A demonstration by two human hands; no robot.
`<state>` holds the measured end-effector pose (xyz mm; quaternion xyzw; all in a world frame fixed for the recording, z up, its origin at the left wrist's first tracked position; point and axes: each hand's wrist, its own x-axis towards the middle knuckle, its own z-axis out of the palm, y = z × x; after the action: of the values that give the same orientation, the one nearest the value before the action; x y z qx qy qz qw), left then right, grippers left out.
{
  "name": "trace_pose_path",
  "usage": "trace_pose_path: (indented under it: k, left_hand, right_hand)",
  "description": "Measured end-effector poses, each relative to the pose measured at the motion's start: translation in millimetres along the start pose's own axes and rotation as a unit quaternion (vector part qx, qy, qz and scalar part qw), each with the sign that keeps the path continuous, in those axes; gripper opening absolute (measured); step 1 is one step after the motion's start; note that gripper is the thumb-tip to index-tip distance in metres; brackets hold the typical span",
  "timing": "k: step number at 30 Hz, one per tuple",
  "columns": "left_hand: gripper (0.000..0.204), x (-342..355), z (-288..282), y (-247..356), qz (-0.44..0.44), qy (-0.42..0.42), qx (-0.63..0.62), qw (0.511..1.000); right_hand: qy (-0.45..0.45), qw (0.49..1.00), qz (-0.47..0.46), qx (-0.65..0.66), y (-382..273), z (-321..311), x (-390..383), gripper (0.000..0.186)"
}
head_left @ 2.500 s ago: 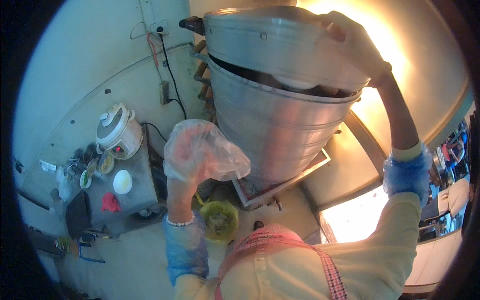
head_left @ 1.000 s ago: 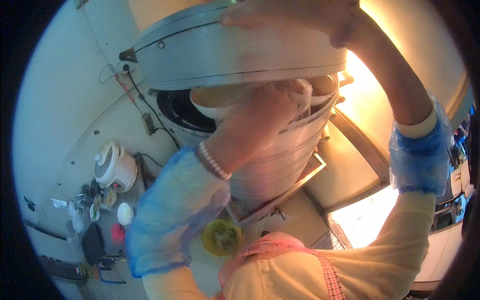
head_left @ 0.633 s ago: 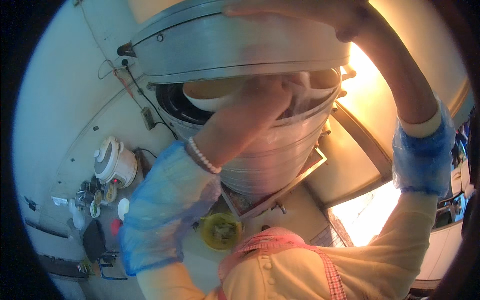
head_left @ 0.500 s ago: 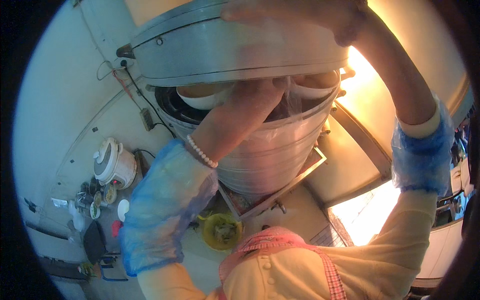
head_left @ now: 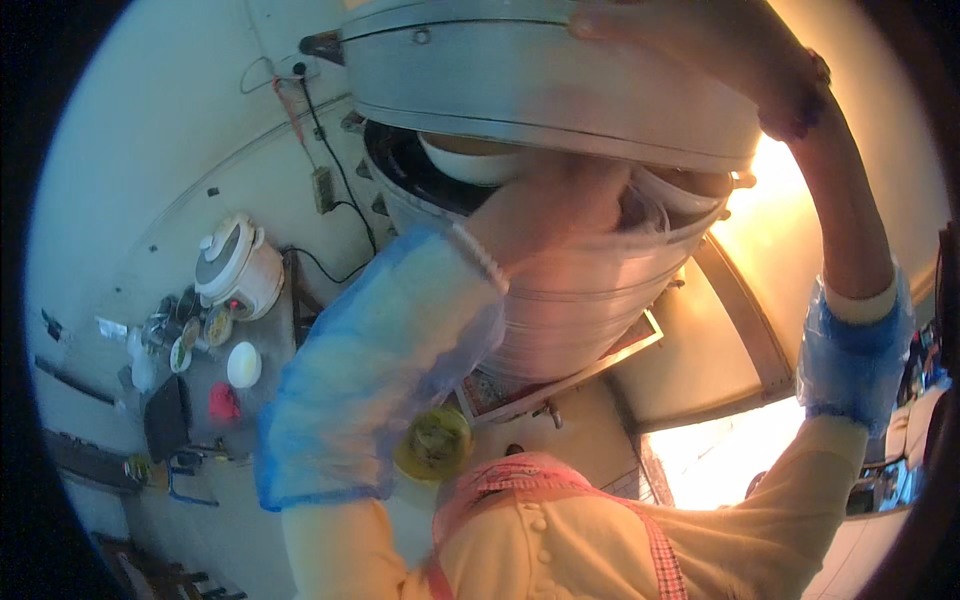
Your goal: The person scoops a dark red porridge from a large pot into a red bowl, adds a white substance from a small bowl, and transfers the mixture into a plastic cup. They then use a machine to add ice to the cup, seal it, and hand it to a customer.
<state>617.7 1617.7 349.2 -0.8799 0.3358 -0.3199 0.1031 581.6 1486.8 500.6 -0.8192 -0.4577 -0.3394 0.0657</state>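
A wide round metal steamer tier [head_left: 540, 85] sits raised and tilted over a stack of steamer tiers [head_left: 570, 320], leaving a gap at the front. My right hand [head_left: 710, 50] grips its upper edge, thumb on the near side; some fingers fall outside the picture. My left hand [head_left: 570, 200], blurred, reaches into the gap from the front. Clear plastic film [head_left: 648, 215] shows at its fingertips, seemingly pinched there. White bowls stand inside the lower tier: one bowl [head_left: 465, 165] left of that hand, another bowl [head_left: 690, 190] to its right, both partly covered by the raised tier.
Beneath the stack is a metal-edged stand [head_left: 570, 375] with a tap [head_left: 550, 412]. A yellow basin [head_left: 436, 445] is below. At left, a white electric cooker [head_left: 240, 270] and a white bowl [head_left: 244, 365] sit on a table. A black cable [head_left: 340, 160] runs along the wall.
The whole view has shifted, so steamer and hands appear farther right. My left hand remains in the gap with the film and is more blurred. My right hand still holds the raised tier.
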Motion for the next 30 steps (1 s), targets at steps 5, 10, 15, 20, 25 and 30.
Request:
trace_pose_path:
  k: [5,10,15,20,25,30]
  left_hand:
    - [0.033,-58,-44,42,-0.054,0.096,-0.073,0.991]
    - [0.036,-161,-90,81,-0.185,0.181,-0.280,0.924]
    - [0.030,-264,-77,77,-0.458,0.111,-0.639,0.609]
    - [0.039,-357,-52,82,-0.452,0.333,-0.740,0.371]
    - [0.040,-451,-108,112,-0.493,0.487,-0.699,0.175]
    - [0.036,-562,-213,169,-0.462,0.551,-0.675,0.164]
  right_hand:
    - [-0.025,0.995,0.080,-0.051,-27,-7,-15,0.036]
    - [-0.035,0.994,0.080,0.060,-13,19,-29,0.032]
    - [-0.017,0.995,0.043,0.084,-6,64,-59,0.041]
    - [-0.070,0.994,0.078,0.011,-21,52,-63,0.041]
    - [0.082,0.994,0.060,-0.049,-80,80,-98,0.048]
    - [-0.143,0.711,0.048,0.687,-394,173,-100,0.058]
